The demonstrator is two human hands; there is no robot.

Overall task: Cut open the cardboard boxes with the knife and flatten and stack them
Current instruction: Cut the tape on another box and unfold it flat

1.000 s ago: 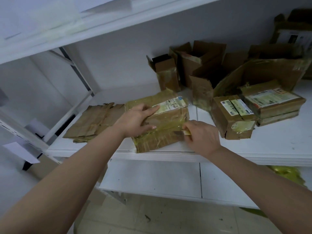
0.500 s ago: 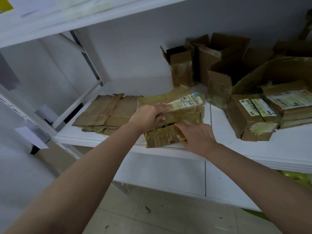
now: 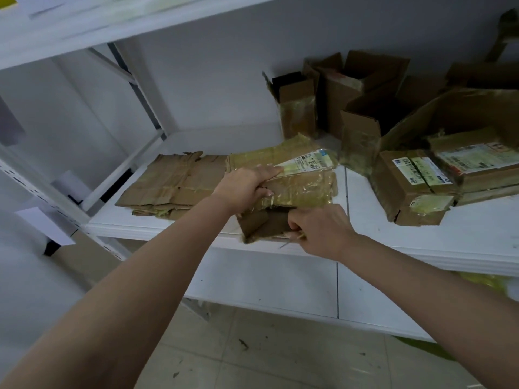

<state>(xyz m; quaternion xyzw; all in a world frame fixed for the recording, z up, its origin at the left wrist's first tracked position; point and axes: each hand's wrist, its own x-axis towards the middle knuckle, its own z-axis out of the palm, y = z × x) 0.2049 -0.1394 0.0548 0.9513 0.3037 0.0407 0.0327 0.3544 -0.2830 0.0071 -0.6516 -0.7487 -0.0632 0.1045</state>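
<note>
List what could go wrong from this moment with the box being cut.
1. The right hand holds the knife with its blade close under the left hand gripping the box; a slip could cut fingers.
2. The box overhangs the shelf edge and might tip off while its flap is pulled.

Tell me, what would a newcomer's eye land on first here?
Probably the two bare hands at the front edge of the white shelf: the left hand grips a tape-wrapped brown cardboard box with a white label, while the right hand holds a small knife at its opened near end. Left of them lies a flattened brown cardboard stack; to the right stand more brown boxes, some open, some sealed.
</note>
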